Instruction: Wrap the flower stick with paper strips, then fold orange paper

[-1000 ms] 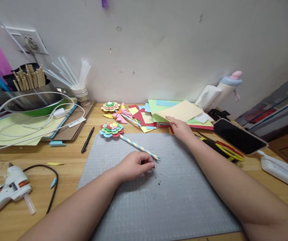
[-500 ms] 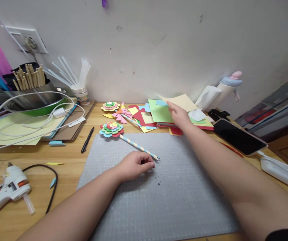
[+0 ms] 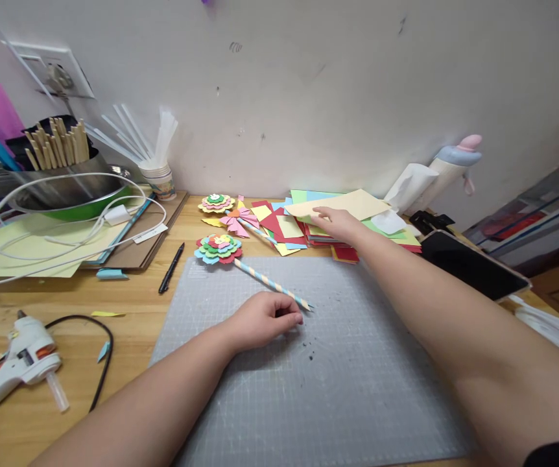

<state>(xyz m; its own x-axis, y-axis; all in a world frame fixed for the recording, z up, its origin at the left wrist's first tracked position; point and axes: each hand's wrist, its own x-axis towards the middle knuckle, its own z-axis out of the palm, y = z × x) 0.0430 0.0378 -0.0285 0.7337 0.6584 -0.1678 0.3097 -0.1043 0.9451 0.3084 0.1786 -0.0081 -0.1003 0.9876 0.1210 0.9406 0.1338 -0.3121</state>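
Note:
My right hand (image 3: 338,224) reaches to the back of the desk, its fingers stretched out over a cream sheet of paper (image 3: 357,203). That sheet lies on a stack of coloured paper (image 3: 328,240). On the grey cutting mat (image 3: 357,376) rests my left hand (image 3: 270,318), fingers curled in, with nothing visible in them. Just beyond it lies a pencil (image 3: 272,283) wrapped in blue and cream stripes, a layered paper flower (image 3: 219,249) at its far end. Behind are a pink paper flower (image 3: 239,222) on a striped stem and another layered flower (image 3: 215,203).
At the left lie a glue gun (image 3: 34,353) with its black cord, a black pen (image 3: 171,268) and a looped white cable (image 3: 85,227). A paper cup (image 3: 160,181) holds white glue sticks. To the right are a phone (image 3: 474,264), a tissue roll (image 3: 410,187) and a bottle (image 3: 447,175).
The cream sheet, lifted and tilted before, now lies lower and farther left on the paper stack. My right hand's fingers have spread over it. My left hand stays in place.

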